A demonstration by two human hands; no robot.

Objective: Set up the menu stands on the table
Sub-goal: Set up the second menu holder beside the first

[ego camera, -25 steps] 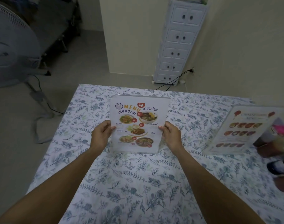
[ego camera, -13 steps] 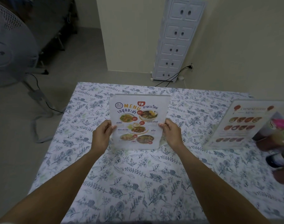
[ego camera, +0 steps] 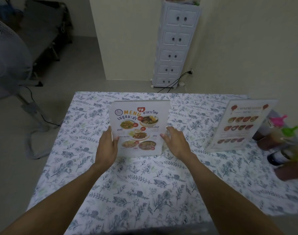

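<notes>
A clear acrylic menu stand with a Thai food menu (ego camera: 139,126) stands upright near the middle of the table (ego camera: 145,184), which has a floral cloth. My left hand (ego camera: 106,146) rests against its left edge, thumb over the front face. My right hand (ego camera: 175,141) is beside the right edge with its fingers spread, just off the stand or barely touching it. A second menu stand with a Chinese food menu (ego camera: 240,126) stands angled at the right side of the table.
Sauce and condiment bottles (ego camera: 280,138) crowd the table's right edge behind the second stand. A standing fan (ego camera: 7,61) with a trailing cable is on the floor at left. A white drawer tower (ego camera: 175,46) stands against the far wall.
The Thai menu stand has come down onto the cloth and stands on its own base. My right hand has loosened and drawn off its edge; my left hand's grip has flattened.
</notes>
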